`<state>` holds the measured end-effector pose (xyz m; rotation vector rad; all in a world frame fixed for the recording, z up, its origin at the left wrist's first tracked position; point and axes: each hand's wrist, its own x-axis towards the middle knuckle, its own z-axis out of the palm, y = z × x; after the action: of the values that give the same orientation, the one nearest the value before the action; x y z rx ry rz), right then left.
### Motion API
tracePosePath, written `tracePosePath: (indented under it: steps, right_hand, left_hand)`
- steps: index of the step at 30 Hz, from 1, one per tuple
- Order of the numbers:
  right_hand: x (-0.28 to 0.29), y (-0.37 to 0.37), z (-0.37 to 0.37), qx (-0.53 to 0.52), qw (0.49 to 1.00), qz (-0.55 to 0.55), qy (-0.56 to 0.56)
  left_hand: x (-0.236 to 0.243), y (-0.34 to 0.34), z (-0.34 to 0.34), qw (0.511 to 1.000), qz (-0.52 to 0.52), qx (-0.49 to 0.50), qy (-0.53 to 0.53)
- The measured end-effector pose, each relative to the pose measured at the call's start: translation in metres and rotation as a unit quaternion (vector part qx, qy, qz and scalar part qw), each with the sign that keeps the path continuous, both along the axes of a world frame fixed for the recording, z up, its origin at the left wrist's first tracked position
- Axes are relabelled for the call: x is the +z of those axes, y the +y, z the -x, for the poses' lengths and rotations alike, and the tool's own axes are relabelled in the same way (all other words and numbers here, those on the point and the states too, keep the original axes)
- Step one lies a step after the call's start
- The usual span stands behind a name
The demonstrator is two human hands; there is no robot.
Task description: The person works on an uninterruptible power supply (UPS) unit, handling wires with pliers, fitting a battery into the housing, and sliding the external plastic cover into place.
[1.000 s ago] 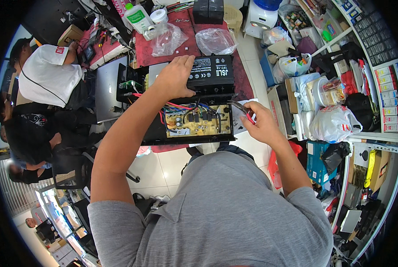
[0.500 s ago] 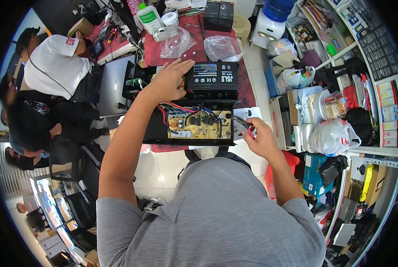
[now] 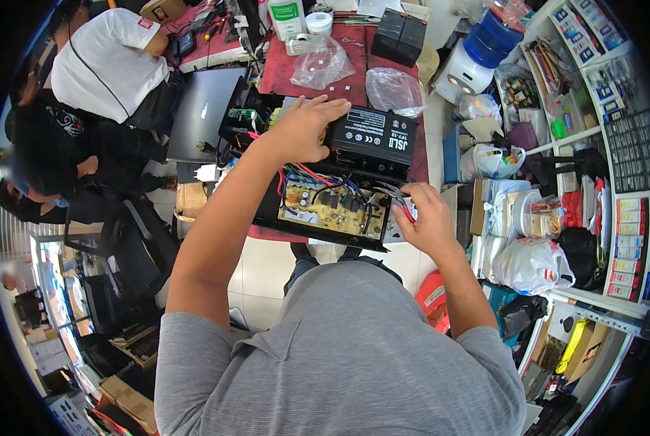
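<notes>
My left hand (image 3: 307,132) lies open, fingers stretched, across an opened black device case, beside a black battery (image 3: 372,138). What is under the palm is hidden. Closed around red-handled pliers (image 3: 408,211), my right hand (image 3: 428,212) is at the right end of a tan circuit board (image 3: 332,209). The pliers' grey jaws point at the board's upper right corner; whether they touch a wire there I cannot tell. Coloured wires (image 3: 318,174) run from under my left hand to the board, which sits in a black tray at the table's near edge.
Clear plastic bags (image 3: 394,89), a white bottle (image 3: 287,18) and another black battery (image 3: 399,36) stand or lie on the red table farther back. A silver laptop lid (image 3: 206,112) is at the left, near seated people. Crowded shelves (image 3: 558,156) line the right side.
The whole view has tilted and shifted slightly. My left hand stays on the device; the pliers' jaws now look parted and slightly farther off the board's corner.
</notes>
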<state>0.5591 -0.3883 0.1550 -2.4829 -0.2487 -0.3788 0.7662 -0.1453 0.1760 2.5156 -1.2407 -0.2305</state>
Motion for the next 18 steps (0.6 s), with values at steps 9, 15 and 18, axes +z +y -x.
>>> tracePosePath:
  steps: [9, 15, 18]
  right_hand:
    - [0.015, 0.005, -0.023, 0.028, 0.998, 0.057, -0.022]
    - [0.031, 0.004, -0.037, 0.022, 0.993, 0.106, -0.044]
    - [0.033, 0.003, -0.042, 0.022, 0.991, 0.12, -0.054]
  left_hand:
    - [-0.007, 0.002, -0.003, 1.0, 0.008, 0.003, 0.001]
    - [-0.007, 0.002, -0.003, 1.0, 0.002, -0.006, -0.013]
    - [-0.01, 0.003, -0.002, 1.0, 0.012, -0.005, -0.013]
